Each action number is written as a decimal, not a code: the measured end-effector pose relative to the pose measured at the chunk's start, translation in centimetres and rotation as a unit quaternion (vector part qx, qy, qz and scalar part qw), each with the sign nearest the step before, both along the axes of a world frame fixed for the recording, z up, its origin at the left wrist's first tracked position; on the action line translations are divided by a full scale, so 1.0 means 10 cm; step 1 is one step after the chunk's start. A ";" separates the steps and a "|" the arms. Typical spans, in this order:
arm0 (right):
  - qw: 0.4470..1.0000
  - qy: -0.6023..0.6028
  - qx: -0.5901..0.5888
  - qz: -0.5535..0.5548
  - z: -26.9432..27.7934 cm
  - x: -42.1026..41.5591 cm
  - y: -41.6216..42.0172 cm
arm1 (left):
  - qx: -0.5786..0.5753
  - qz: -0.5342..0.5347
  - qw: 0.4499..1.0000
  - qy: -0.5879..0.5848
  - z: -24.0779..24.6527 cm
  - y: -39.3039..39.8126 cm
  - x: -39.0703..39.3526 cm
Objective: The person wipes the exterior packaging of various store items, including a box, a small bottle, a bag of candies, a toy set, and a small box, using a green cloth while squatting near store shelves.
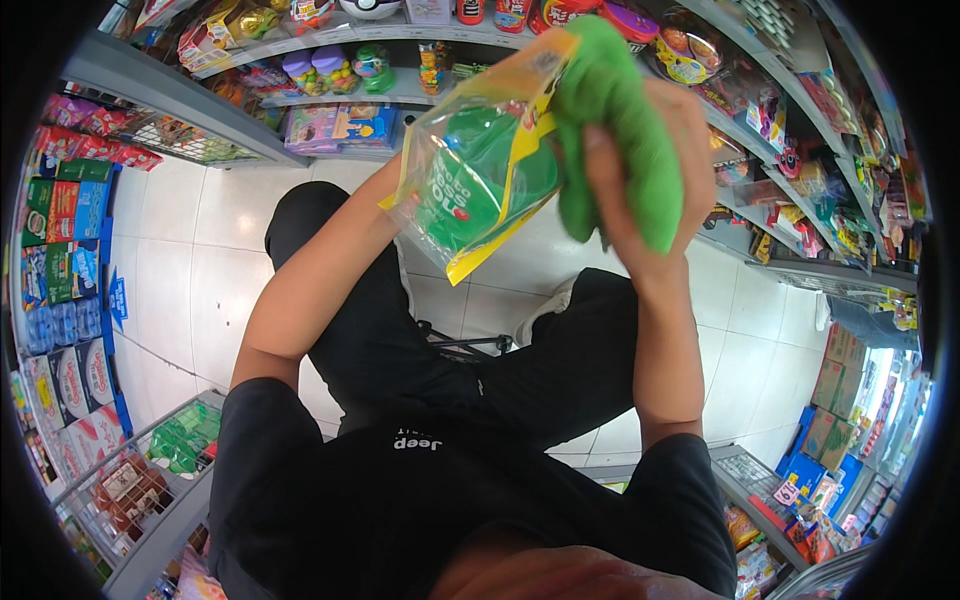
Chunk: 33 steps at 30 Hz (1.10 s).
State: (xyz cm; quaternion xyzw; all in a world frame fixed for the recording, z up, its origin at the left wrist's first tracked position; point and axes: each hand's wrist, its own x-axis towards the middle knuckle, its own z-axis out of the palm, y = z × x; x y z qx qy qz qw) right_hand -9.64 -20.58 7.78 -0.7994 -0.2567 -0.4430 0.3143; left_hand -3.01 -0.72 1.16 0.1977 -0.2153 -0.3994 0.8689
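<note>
A green cloth (611, 97) is bunched in my right hand (686, 165), its thumb over the folds. The cloth meets the right side of a clear plastic package (427, 142) with yellow edges, raised above my knees. Inside the package shows a green container (480, 184) bearing writing. My left forearm (322, 277) reaches up behind the package's left edge. The fingers of that hand are hidden by the package, which is held up from that side.
Shelves of sweets and toys (360, 37) curve across the front and down the right (810, 135). Boxed drinks (64, 202) stand at left. Wire-basket shelving (150, 480) lies behind my left elbow. Under my legs is a folding stool (465, 345) on tiled floor (225, 217).
</note>
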 end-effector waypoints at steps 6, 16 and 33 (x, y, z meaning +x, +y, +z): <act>0.999 -0.004 0.005 0.042 0.08 -0.11 0.04 | -0.013 -0.008 1.000 0.014 -0.07 -0.01 0.02; 0.997 0.071 0.031 0.000 -0.07 0.05 0.01 | 0.110 0.096 0.983 -0.114 -0.13 0.05 0.10; 0.853 0.295 0.408 0.139 -0.13 -0.12 0.09 | -0.028 0.109 0.994 -0.011 -0.12 0.08 0.13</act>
